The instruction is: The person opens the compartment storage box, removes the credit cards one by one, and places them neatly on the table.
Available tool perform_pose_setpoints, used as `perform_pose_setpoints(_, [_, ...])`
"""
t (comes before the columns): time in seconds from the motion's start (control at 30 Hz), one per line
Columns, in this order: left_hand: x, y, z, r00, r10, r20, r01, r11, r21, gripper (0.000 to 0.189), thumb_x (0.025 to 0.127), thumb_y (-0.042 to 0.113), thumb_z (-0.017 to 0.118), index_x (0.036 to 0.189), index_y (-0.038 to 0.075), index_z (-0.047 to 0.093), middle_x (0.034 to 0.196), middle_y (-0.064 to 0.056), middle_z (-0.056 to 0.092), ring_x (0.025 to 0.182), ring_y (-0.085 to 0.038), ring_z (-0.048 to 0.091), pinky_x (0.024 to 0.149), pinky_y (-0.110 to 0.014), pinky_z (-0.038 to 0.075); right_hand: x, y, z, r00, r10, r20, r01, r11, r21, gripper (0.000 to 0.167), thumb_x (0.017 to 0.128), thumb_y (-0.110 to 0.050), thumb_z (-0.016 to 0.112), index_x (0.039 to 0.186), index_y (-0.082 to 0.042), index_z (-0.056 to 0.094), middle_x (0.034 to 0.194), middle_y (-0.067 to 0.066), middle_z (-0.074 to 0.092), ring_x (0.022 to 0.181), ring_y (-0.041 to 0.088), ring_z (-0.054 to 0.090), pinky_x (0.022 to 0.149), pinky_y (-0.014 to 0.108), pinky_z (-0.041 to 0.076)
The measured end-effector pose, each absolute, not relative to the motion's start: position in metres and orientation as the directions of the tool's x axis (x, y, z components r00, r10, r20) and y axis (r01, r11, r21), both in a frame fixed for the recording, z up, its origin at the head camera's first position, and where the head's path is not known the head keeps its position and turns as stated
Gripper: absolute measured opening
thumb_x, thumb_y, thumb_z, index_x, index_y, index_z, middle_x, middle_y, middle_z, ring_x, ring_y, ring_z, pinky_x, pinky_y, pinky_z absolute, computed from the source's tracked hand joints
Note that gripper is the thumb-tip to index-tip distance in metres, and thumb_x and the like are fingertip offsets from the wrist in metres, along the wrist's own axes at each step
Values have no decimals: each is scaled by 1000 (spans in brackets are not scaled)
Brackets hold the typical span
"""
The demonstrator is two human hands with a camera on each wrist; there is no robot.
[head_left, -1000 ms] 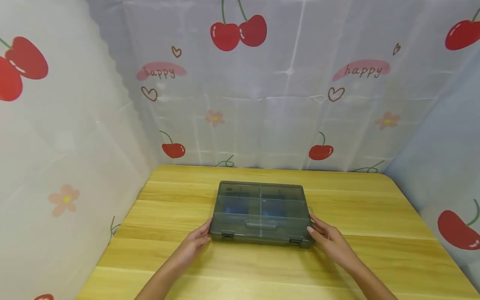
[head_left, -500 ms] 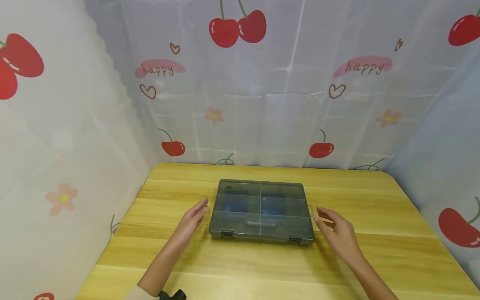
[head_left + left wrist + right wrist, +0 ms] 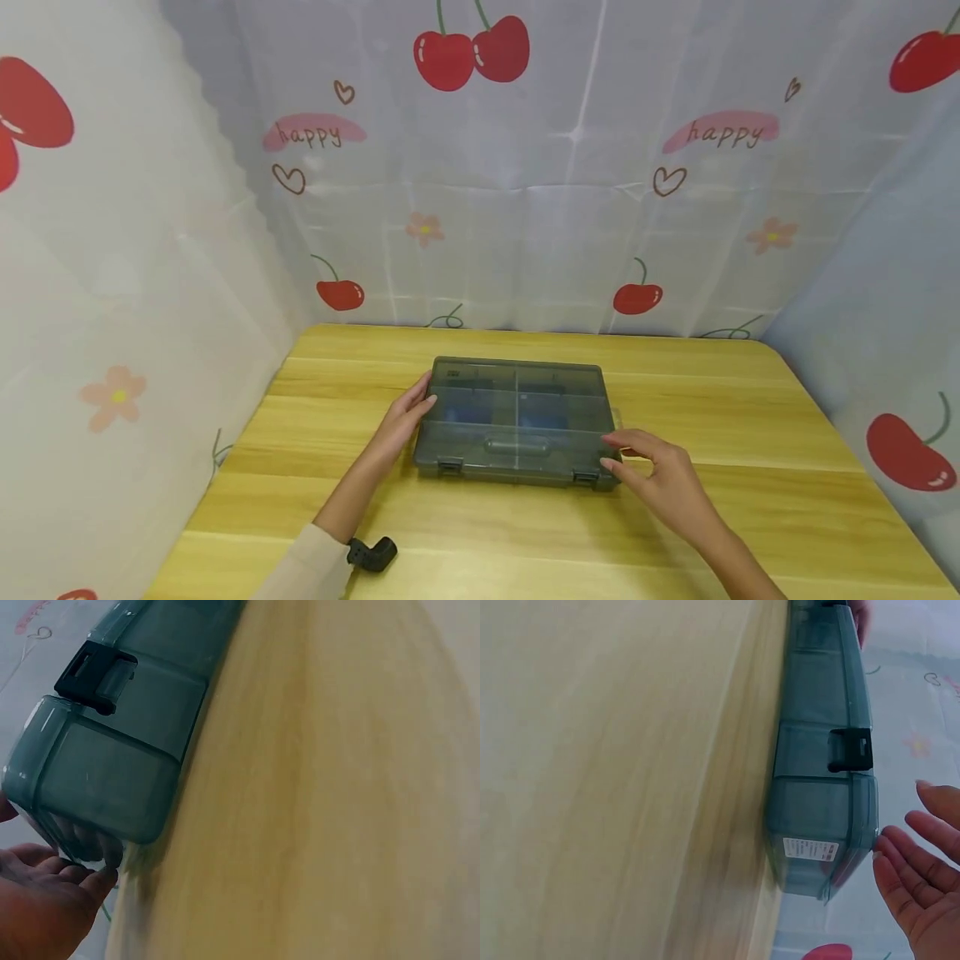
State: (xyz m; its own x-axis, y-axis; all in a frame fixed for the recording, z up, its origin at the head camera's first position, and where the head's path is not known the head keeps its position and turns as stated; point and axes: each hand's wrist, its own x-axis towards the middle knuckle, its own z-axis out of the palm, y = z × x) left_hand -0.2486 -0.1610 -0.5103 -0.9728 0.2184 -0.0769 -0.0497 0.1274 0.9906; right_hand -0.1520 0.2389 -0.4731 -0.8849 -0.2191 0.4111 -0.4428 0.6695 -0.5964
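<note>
Head view: we see a closed grey plastic box (image 3: 517, 421) lying flat on the wooden table (image 3: 750, 467). Our left hand (image 3: 405, 417) rests straight fingers against the box's left side; our right hand (image 3: 660, 475), fingers relaxed and spread, touches its front right corner near a latch (image 3: 584, 477), gripping nothing.

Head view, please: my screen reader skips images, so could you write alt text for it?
A person's two hands rest at the sides of a closed, smoky-grey plastic organizer case on a wooden table: the left hand touches its left edge, the right hand its front right corner. Cherry-print curtains hang behind.
</note>
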Motion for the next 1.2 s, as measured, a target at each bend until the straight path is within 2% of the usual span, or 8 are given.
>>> perform_pose_setpoints(0.1, [-251,-163,-516,-970,230,-76,-50,115,992,61,108,32,52,163,28,24,169,5,13,155,-22,12,125,-53,16,-150,236,-474,-862,-246,442,-480,673,-562,32,80,-8,86,111,-14,78,110,-7,73,95,20,72,77,41,62])
perform_pose_setpoints(0.3, [-254,-165,-527,-962,272,-22,2,90,996,62,109,26,51,163,26,21,169,9,11,156,-18,8,126,-45,14,-150,235,-478,-834,-294,467,-527,672,-519,32,73,-4,90,101,-16,80,105,-7,72,95,18,71,75,42,63])
perform_pose_setpoints(0.43, [-255,-165,-535,-960,278,25,47,75,996,63,109,29,50,163,25,20,168,11,12,155,-15,8,127,-42,13,-150,235,-482,-811,-330,484,-565,657,-500,31,70,-2,91,95,-18,81,102,-6,70,90,13,69,71,35,62])
perform_pose_setpoints(0.6, [-253,-164,-539,-964,255,73,94,72,993,62,109,30,50,163,24,22,168,10,15,155,-14,9,127,-42,11,-150,232,-484,-790,-358,497,-594,648,-477,32,68,-1,91,92,-21,81,102,-6,67,89,11,66,72,28,60])
perform_pose_setpoints(0.93, [-251,-163,-543,-965,246,94,110,53,993,60,108,31,51,162,23,26,167,10,18,155,-14,11,127,-42,13,-149,228,-484,-782,-368,503,-605,641,-472,33,66,4,90,83,-22,82,99,-6,65,88,11,61,66,25,58])
perform_pose_setpoints(1.2, [-253,-164,-545,-967,236,101,118,60,991,61,108,32,52,162,25,26,167,11,19,154,-13,12,126,-41,14,-151,225,-484,-782,-364,506,-607,632,-482,34,65,6,90,79,-22,81,98,-5,65,85,7,58,66,22,56])
